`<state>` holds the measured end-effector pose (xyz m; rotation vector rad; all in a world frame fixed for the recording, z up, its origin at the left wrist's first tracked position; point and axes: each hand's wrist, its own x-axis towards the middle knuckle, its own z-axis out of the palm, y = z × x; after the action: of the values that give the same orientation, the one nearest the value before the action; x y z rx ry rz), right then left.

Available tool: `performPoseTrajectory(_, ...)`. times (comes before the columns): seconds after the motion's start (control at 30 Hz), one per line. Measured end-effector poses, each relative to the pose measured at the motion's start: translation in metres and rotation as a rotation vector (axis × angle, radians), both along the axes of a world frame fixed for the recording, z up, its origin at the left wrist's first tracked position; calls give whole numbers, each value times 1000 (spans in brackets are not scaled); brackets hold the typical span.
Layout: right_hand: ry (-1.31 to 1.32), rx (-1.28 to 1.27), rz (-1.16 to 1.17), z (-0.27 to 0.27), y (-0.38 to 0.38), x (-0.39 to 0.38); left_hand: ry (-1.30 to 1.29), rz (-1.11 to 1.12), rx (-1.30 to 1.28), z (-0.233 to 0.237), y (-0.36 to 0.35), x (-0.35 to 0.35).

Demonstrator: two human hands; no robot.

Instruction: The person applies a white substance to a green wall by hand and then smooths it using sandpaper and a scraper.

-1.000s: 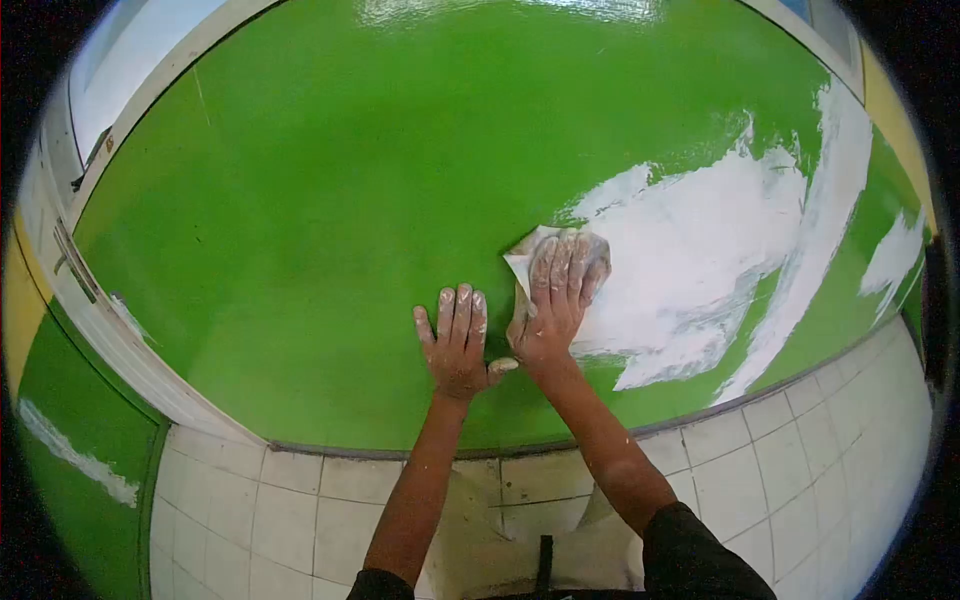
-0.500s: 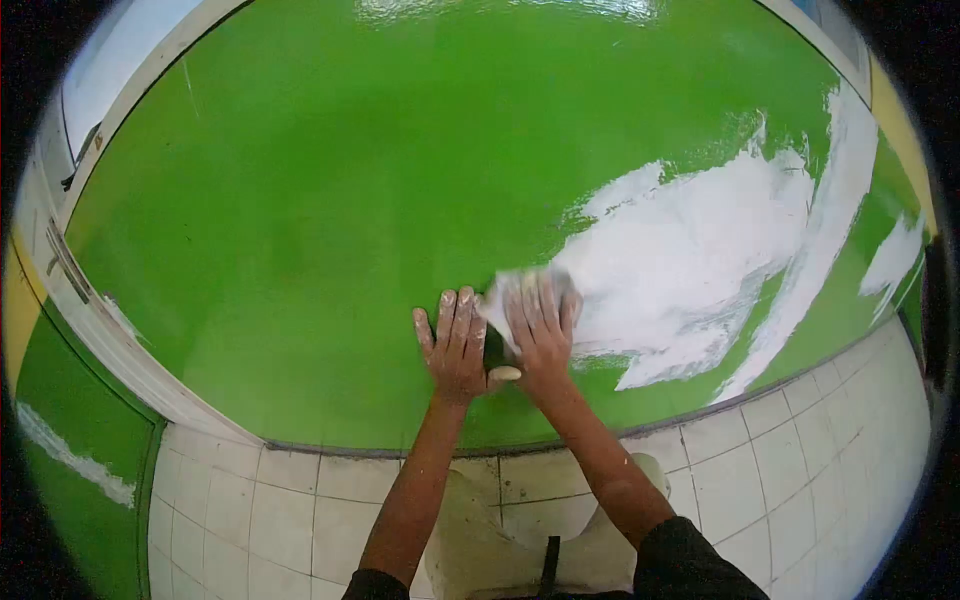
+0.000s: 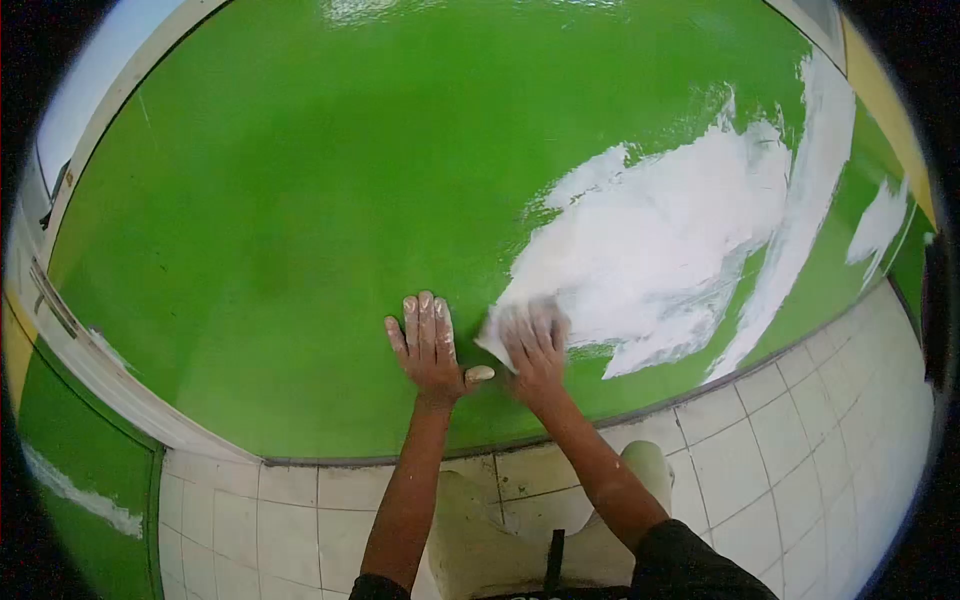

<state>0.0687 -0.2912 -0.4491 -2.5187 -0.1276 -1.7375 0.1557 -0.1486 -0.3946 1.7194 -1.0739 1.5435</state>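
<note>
My left hand (image 3: pixel 430 350) lies flat on the green wall panel (image 3: pixel 330 220), fingers stretched and thumb out to the side. White dust or filler coats its fingertips and thumb. To its right, my right hand (image 3: pixel 537 350) presses a pale sheet of sandpaper (image 3: pixel 494 338) against the wall, at the lower left edge of a large white filler patch (image 3: pixel 650 240). The sandpaper is mostly hidden under the fingers, which are blurred by motion. Only its left corner shows clearly.
A long white filler streak (image 3: pixel 800 220) runs down the right of the panel, with a smaller patch (image 3: pixel 880 222) beyond. At left stand a pale frame (image 3: pixel 120 375) and another green panel (image 3: pixel 90 440) with a white smear. Tiled floor (image 3: pixel 285 515) meets the wall below.
My right hand and the sandpaper have moved down along the filler's edge. My left hand sits slightly farther left, so the gap between the hands is wider. The view has shifted a little.
</note>
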Motion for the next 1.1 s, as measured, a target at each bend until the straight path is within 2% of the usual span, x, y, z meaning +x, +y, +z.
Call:
performPoseTrajectory(0.03,-4,-4,-5,-33,-11,-13,39,20,8,1,0,0)
performPoseTrajectory(0.1,231,-4,-117,-74,-30,-41,32,31,13,1,1,-1)
performPoseTrajectory(0.13,232,-12,-118,-64,-28,-37,24,41,30,1,2,-1)
performPoseTrajectory(0.2,-55,78,-43,-4,-9,-15,38,45,30,-2,2,-4)
performPoseTrajectory(0.3,-140,118,30,100,13,13,38,50,33,-1,2,-1)
performPoseTrajectory(0.37,-74,94,-4,108,9,7,40,47,30,0,2,-1)
performPoseTrajectory(0.4,-10,86,-10,88,2,-1,41,38,28,1,2,-1)
performPoseTrajectory(0.5,35,59,-93,-43,-27,-28,22,33,24,3,0,2)
performPoseTrajectory(0.6,84,102,-78,-54,-25,-39,16,40,4,2,-1,-4)
performPoseTrajectory(0.67,-92,107,-4,2,-9,-11,-15,29,-19,7,-6,-2)
performPoseTrajectory(0.73,-62,155,4,73,13,2,1,164,11,2,-4,-2)
performPoseTrajectory(0.8,-35,131,6,77,8,1,-17,205,35,3,-4,2)
performPoseTrajectory(0.83,6,90,7,77,1,-3,-20,243,43,1,-4,0)
performPoseTrajectory(0.87,-47,25,-24,50,-8,-3,-14,249,43,0,-5,-3)
performPoseTrajectory(0.93,108,30,-90,-24,-28,-31,-58,241,59,3,-5,-1)
performPoseTrajectory(1.0,115,44,-84,-53,-38,-47,-63,236,44,7,-7,-1)
performPoseTrajectory(1.03,132,77,-84,-61,-38,-54,-60,224,48,5,-6,-4)
performPoseTrajectory(1.1,13,110,-66,-21,-21,-27,-45,228,58,4,-3,-6)
